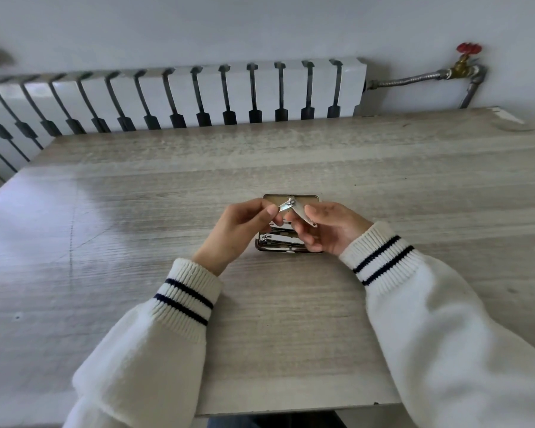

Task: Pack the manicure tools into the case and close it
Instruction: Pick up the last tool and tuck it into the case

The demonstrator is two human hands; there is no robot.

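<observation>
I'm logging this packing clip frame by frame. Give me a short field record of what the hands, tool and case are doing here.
left hand: pinches one end of the nail clipper
right hand: holds the other end
nail clipper: unfolded into a bent shape, held above the case
case: open on the table, metal tools visible inside
task state: clipper not yet packed, case not closed

A single wide-angle view looks from the person's head forward and steeply down across the pale grey wood-grain table [291,319]. It faces the white ribbed radiator [173,94] along the far wall. Both cream-sleeved forearms enter from the bottom edge, close beneath the lens.
</observation>
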